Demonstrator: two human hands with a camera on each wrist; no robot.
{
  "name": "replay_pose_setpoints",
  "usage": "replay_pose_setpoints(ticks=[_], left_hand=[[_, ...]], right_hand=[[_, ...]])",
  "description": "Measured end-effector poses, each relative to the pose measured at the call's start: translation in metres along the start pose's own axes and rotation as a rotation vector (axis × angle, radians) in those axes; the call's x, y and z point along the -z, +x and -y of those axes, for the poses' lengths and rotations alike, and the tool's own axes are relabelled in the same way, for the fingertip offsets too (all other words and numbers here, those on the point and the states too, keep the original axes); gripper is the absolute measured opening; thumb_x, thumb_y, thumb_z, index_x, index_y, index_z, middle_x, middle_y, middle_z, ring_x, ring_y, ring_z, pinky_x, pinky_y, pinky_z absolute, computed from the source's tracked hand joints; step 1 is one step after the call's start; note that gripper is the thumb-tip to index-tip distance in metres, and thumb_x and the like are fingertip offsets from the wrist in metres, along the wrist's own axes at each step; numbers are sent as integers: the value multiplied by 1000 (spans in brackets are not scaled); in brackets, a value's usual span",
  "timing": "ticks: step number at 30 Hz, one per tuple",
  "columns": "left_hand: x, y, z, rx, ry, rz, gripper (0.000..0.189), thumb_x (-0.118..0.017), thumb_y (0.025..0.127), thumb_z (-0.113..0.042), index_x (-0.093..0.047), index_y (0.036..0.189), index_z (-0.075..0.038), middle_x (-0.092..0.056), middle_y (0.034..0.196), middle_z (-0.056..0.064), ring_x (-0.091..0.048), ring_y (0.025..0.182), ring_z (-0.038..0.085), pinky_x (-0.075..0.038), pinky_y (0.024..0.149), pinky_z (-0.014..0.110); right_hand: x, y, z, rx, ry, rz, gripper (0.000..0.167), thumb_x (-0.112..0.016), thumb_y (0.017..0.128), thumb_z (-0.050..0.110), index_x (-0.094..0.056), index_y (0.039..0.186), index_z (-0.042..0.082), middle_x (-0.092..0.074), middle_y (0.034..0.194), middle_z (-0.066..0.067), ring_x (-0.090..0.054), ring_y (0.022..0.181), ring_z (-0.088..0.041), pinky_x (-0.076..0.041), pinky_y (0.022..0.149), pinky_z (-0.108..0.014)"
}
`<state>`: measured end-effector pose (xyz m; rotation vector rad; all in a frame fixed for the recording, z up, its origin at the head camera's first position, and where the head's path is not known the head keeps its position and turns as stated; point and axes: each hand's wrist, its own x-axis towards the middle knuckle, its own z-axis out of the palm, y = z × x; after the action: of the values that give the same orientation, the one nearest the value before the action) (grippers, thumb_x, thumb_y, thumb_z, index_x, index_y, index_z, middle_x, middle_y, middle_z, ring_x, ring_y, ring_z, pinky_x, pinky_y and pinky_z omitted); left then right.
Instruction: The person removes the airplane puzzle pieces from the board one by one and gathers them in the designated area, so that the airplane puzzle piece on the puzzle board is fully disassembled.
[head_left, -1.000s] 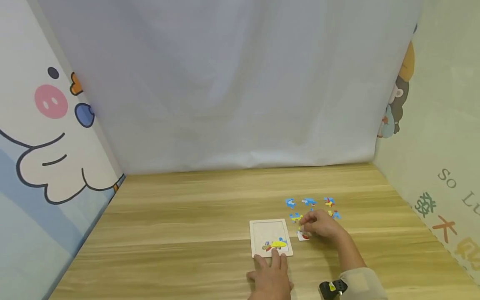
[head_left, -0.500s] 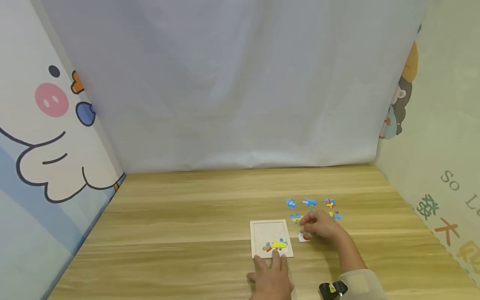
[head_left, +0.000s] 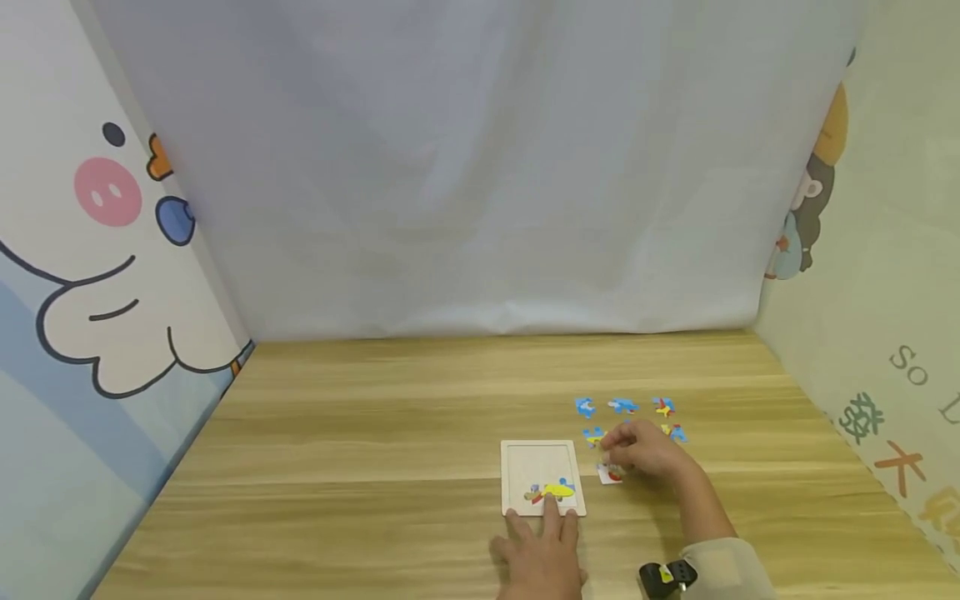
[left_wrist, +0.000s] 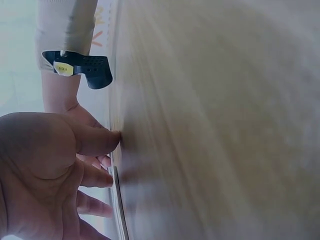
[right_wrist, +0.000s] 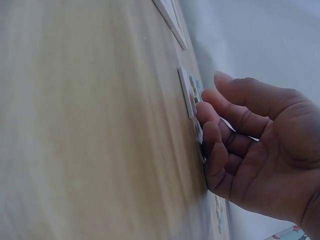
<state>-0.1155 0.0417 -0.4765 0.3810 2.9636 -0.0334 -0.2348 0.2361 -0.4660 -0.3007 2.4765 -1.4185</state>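
My left hand [head_left: 542, 562] rests fingertips on the near edge of a light wooden puzzle tray [head_left: 534, 462], one finger reaching the joined pieces [head_left: 558, 491] with yellow, red and blue printing inside it. In the left wrist view the fingers lie straight along the tray's thin edge [left_wrist: 120, 205]. To the right of the tray, my right hand [head_left: 647, 450] hovers low over loose puzzle pieces, its fingers loosely bent. The right wrist view shows the thumb apart from the fingers, whose tips are at a puzzle piece [right_wrist: 186, 92]. A white and red puzzle piece [head_left: 609, 475] lies below this hand.
Three blue-toned puzzle pieces [head_left: 622, 406] lie in a row behind the right hand. More pieces flank it, one blue and yellow [head_left: 595, 437], another blue [head_left: 677, 433]. A black strapped device [head_left: 667, 577] sits at the right cuff. A pale curtain [head_left: 480, 208] closes the table's back.
The head view has shifted slightly. The left hand's middle finger has edged a little further onto the joined pieces; the right hand stays in place over the loose pieces.
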Motion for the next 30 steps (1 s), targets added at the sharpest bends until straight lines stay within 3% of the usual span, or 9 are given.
replay_pose_setpoints(ticks=[5, 10, 17, 24, 30], left_hand=[[10, -1, 2, -33, 40, 49, 69, -62, 77, -58, -43, 138, -30, -31, 146, 0, -37, 121, 45, -38, 83, 66], [14, 2, -1, -75, 71, 66, 69, -56, 80, -61, -40, 140, -31, -29, 147, -2, -36, 124, 38, -38, 89, 57], [14, 7, -6, -41, 50, 54, 76, -56, 79, -63, -36, 143, -26, -30, 147, -1, -38, 121, 36, -40, 87, 51], [12, 9, -9, -24, 78, 83, 73, -53, 81, -63, -34, 143, -31, -27, 148, -7, -37, 121, 39, -46, 78, 51], [10, 10, -14, -14, 33, 55, 74, -57, 81, -59, -35, 143, -24, -32, 145, 6, -36, 120, 45, -43, 80, 54]], right_hand=[[0, -1, 2, 5, 23, 17, 23, -63, 81, 3, -58, 99, -11, -53, 74, -7, -46, 63, -18, -42, 57, -30], [-2, 0, 7, 19, 22, 9, 24, -63, 81, 2, -59, 102, -10, -54, 76, -7, -48, 64, -17, -43, 56, -29], [-6, 6, 16, 85, -52, 21, 27, -65, 84, 6, -60, 104, -11, -57, 76, -7, -53, 68, -19, -48, 59, -33], [-6, 10, 21, 98, -120, 19, 27, -65, 84, 8, -61, 105, -8, -58, 81, -5, -53, 73, -20, -48, 62, -34], [-11, 14, 30, 138, -101, 43, 27, -65, 83, 8, -61, 104, -9, -61, 86, -7, -55, 77, -19, -49, 65, -34]])
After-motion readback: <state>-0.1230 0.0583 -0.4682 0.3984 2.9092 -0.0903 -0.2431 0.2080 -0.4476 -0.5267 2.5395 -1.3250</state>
